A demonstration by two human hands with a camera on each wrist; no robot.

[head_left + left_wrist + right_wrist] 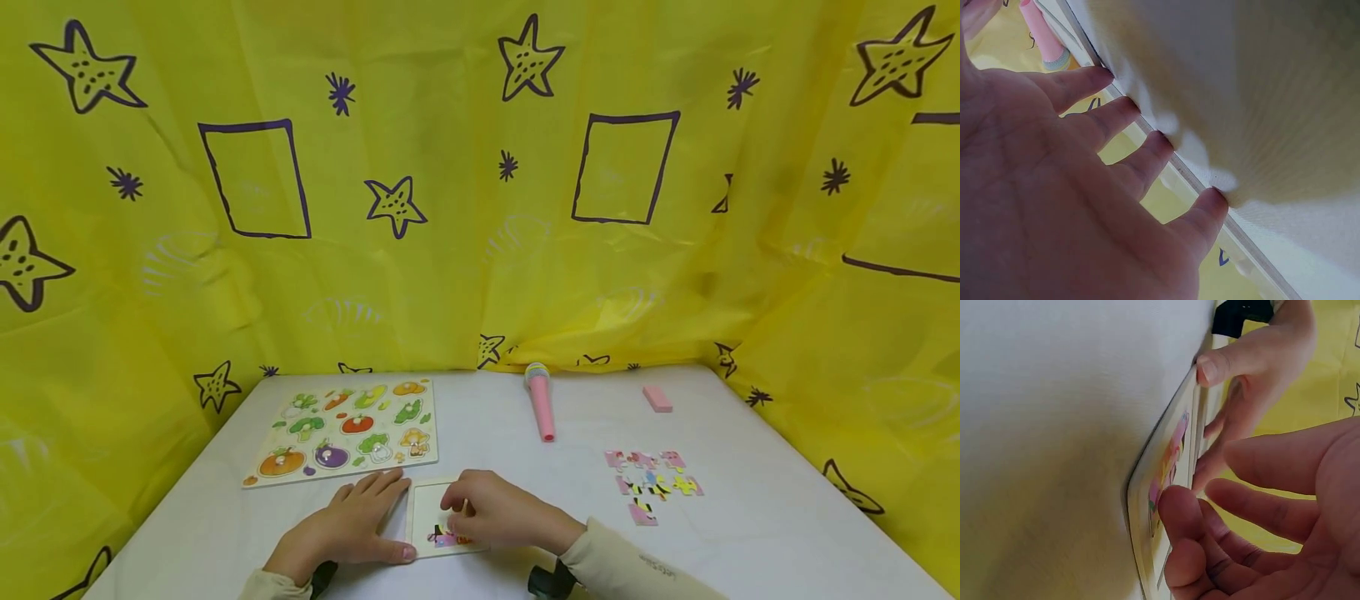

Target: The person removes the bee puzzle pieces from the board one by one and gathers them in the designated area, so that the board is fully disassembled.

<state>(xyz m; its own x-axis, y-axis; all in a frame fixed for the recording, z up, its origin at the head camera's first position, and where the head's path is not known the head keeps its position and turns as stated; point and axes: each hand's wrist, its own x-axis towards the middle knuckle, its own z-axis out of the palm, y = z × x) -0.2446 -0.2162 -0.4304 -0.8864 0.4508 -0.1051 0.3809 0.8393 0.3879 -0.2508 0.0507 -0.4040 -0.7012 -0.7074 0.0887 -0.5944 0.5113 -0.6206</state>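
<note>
A small pale puzzle tray (411,521) lies flat on the table, with joined puzzle pieces (444,540) along its near side. My left hand (352,521) rests beside it, fingers extended, its thumb at the tray's near left corner. Over the tray is my right hand (498,510), fingers loosely bent. In the right wrist view its fingertips (1179,509) are right at the colourful pieces (1169,462), and no piece shows between them. Several loose puzzle pieces (652,483) lie to the right, pink, yellow and black.
A vegetable peg board (337,479) lies behind my left hand. Farther back are a pink toy microphone (543,408) and a pink block (657,399). Yellow curtain (465,275) with drawn stars surrounds the white table (742,533).
</note>
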